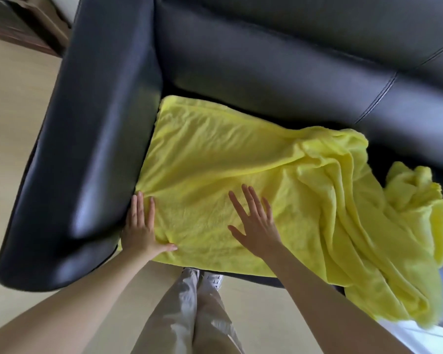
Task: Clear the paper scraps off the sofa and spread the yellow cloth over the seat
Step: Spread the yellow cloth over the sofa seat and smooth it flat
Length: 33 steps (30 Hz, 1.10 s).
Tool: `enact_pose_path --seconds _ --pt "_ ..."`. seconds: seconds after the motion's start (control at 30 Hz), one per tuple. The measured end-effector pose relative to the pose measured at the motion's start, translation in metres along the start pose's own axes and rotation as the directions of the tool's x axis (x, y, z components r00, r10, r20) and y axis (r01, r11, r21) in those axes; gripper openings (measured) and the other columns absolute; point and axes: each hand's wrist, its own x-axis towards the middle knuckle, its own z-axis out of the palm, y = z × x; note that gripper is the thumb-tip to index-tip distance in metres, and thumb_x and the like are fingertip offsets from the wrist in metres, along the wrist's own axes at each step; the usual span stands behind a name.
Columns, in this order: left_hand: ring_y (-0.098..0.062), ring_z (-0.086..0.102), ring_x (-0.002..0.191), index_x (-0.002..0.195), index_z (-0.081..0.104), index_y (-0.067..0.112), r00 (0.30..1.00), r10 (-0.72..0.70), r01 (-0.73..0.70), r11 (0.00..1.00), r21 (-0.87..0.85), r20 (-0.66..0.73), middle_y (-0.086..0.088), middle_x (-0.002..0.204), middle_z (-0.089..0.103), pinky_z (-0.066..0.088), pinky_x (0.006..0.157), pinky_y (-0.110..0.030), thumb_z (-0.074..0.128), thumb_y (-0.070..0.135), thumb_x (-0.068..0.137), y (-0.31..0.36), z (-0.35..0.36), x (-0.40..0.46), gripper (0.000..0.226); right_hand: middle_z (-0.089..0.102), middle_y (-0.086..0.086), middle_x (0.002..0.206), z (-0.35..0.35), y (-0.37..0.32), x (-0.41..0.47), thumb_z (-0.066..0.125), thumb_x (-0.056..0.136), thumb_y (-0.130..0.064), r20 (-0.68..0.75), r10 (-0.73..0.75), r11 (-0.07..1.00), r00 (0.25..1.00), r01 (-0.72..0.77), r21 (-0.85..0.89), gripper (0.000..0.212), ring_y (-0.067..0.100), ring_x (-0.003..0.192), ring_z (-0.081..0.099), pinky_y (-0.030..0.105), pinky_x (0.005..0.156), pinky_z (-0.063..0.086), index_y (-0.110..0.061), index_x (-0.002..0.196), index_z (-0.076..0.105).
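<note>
Fingers [251, 200] of the right hand [256, 226] were spread wide and flat on the yellow cloth [215, 159], holding nothing, palm down near the middle front of the seat. Left hand [138, 231] was flat too, fingers together and straight, pressing the cloth edge right beside the armrest [87, 139], thumb out along the front hem. Neither hand gripped fabric.

Cloth lay on the seat of the black sofa [279, 72]: left part fairly smooth, reaching the back crease; right part bunched in thick folds and spilling over the front edge toward the floor. No paper scraps visible, so clearing looked done.

Step in hand, judged: smoothing and spreading. To do it well, keep the left hand pinning the corner at the armrest as an anchor and sweep the right palm outward toward the folds with light pressure, so fabric doesn't drag back. The bunched right side likely needs lifting and pulling straight, not just stroking. Risk: overhanging weight sliding the cloth off.
</note>
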Motion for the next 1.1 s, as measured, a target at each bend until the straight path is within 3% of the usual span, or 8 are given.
enact_pose_path --seconds 0.1,0.23,0.4,0.53,0.7,0.8,0.93,1.1 --pt "-0.033 -0.041 0.134 0.138 -0.036 0.003 0.999 0.022 -0.022 1.0 -0.001 -0.037 -0.02 0.143 -0.046 -0.028 0.108 -0.045 0.062 0.087 0.045 0.024 -0.008 -0.003 0.159 -0.001 0.009 0.161 0.0 -0.002 -0.002 0.048 0.087 -0.059 0.007 0.032 0.999 0.999 -0.032 -0.008 0.084 0.026 0.148 0.001 0.052 0.114 0.016 -0.03 0.153 0.006" --pt "-0.035 -0.029 0.141 0.145 -0.03 0.01 0.978 0.191 -0.194 0.981 -0.026 -0.084 -0.02 0.15 -0.037 -0.009 0.117 -0.051 0.07 0.082 0.039 0.053 -0.014 -0.003 0.162 -0.013 0.01 0.16 0.001 -0.005 0.004 0.052 0.083 -0.063 0.037 0.066 0.998 0.997 -0.066 0.002 0.093 0.028 0.147 -0.012 0.053 0.114 0.0 -0.033 0.152 -0.004" --pt "-0.035 -0.034 0.138 0.141 -0.037 0.023 0.981 0.192 -0.193 0.981 0.03 0.039 -0.015 0.144 -0.046 -0.004 0.114 -0.059 0.079 0.072 0.037 0.059 -0.017 0.003 0.163 -0.021 0.008 0.158 0.007 -0.003 0.003 0.059 0.077 -0.065 0.085 0.079 0.996 0.993 -0.082 0.029 0.104 0.026 0.145 -0.02 0.055 0.112 -0.006 -0.034 0.151 -0.006" --pt "-0.033 -0.038 0.137 0.14 -0.037 0.032 0.984 0.152 -0.154 0.988 0.016 0.097 -0.008 0.143 -0.05 0.001 0.11 -0.066 0.082 0.071 0.032 0.047 -0.024 0.007 0.165 -0.012 0.009 0.16 0.007 0.0 -0.003 0.063 0.076 -0.059 0.055 0.062 0.997 0.997 -0.065 0.05 0.103 0.026 0.147 -0.011 0.055 0.115 0.008 -0.032 0.152 0.0" --pt "-0.032 -0.04 0.135 0.141 -0.034 0.031 0.983 0.149 -0.152 0.988 0.021 0.11 -0.007 0.141 -0.052 0.003 0.11 -0.069 0.084 0.068 0.031 0.04 -0.031 0.011 0.166 0.018 0.017 0.157 0.006 0.015 -0.015 0.064 0.078 -0.051 -0.019 0.102 0.991 0.995 -0.1 0.086 0.09 0.032 0.145 0.021 0.046 0.109 0.032 -0.023 0.152 0.02" --pt "-0.028 -0.04 0.136 0.142 -0.033 0.03 0.987 0.136 -0.136 0.991 -0.007 0.084 -0.008 0.143 -0.05 -0.001 0.108 -0.069 0.07 0.082 0.039 0.048 -0.035 0.006 0.154 0.032 0.018 0.151 0.0 0.028 -0.026 0.067 0.077 -0.047 -0.039 0.178 0.982 0.983 -0.175 0.075 0.084 0.033 0.137 0.037 0.046 0.103 0.04 -0.02 0.148 0.032" --pt "-0.027 -0.025 0.144 0.147 -0.025 0.027 0.983 0.154 -0.157 0.987 -0.02 -0.097 -0.011 0.153 -0.033 -0.001 0.114 -0.059 0.023 0.1 0.048 0.076 -0.048 0.0 0.131 0.045 0.02 0.142 -0.017 0.049 -0.038 0.074 0.073 -0.043 -0.09 0.237 0.97 0.967 -0.231 0.068 0.079 0.036 0.127 0.048 0.047 0.097 0.046 -0.015 0.141 0.045" --pt "-0.029 -0.019 0.146 0.144 -0.03 0.027 0.943 0.298 -0.289 0.954 0.077 -0.15 -0.013 0.155 -0.029 0.004 0.119 -0.052 0.025 0.088 0.064 0.153 -0.066 -0.003 0.114 0.031 0.02 0.15 -0.043 0.08 -0.048 0.063 0.083 -0.037 -0.11 0.322 0.944 0.94 -0.309 0.12 0.074 0.038 0.133 0.038 0.049 0.106 0.033 -0.017 0.147 0.033"
